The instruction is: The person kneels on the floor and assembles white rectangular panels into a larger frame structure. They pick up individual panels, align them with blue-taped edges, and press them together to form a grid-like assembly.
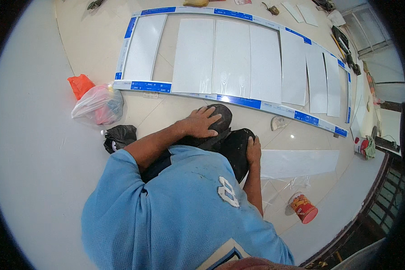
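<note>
My left hand (200,123) lies with fingers spread over my left knee, which is covered in dark cloth. Against the outer side of my other knee rests my right hand (254,150), its fingers lying over the dark cloth; neither hand holds anything. On the floor beyond my knees is a long rectangular frame (238,101), wrapped in blue and white protective film. Several white panels (231,58) lie across it side by side, with a gap beside the leftmost panel (141,47). Some panels at the right sit slightly askew.
At the left are an orange bag (80,85), a clear plastic bag (101,108) and a black bag (120,137). To my right lie a white strip (301,163) and a red tub (304,209). Another red container (361,146) with a cloth stands farther right.
</note>
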Action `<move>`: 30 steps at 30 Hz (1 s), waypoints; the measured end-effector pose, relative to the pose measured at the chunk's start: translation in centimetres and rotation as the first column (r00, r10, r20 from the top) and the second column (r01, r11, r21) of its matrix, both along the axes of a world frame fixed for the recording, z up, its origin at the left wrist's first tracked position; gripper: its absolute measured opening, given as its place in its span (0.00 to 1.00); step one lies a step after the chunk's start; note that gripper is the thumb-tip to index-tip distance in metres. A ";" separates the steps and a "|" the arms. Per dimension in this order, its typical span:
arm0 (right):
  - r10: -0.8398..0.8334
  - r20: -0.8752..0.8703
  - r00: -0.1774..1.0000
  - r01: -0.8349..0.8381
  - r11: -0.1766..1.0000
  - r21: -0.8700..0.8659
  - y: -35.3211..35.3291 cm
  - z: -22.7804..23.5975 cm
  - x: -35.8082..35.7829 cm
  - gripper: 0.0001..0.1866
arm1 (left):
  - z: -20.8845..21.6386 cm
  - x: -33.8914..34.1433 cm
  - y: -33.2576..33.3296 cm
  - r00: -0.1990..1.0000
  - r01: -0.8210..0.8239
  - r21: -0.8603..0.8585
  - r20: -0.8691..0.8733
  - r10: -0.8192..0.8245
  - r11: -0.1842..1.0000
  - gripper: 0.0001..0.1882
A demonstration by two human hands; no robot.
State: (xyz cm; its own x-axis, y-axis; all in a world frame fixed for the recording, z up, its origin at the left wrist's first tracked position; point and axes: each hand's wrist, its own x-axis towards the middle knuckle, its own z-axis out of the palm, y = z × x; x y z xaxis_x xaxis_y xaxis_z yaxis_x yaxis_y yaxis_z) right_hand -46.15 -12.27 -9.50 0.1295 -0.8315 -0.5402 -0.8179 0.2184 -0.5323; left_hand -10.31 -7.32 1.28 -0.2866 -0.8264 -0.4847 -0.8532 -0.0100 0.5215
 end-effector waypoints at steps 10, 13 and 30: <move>0.025 -0.359 0.933 0.004 0.997 0.078 1.1 7.1 7.5 0.54 | 0.8 4.0 5.9 0.923 -0.362 -0.230 0.049 0.382 0.904 0.41; 0.016 -0.418 0.908 0.014 0.998 0.068 0.5 6.3 8.3 0.55 | -0.1 4.6 6.0 0.915 -0.392 -0.253 -0.010 0.403 0.885 0.39; 0.054 -0.367 0.929 -0.027 0.997 0.079 0.1 5.8 8.2 0.52 | -2.2 6.1 5.4 0.801 -0.596 -0.261 -0.252 0.543 0.759 0.34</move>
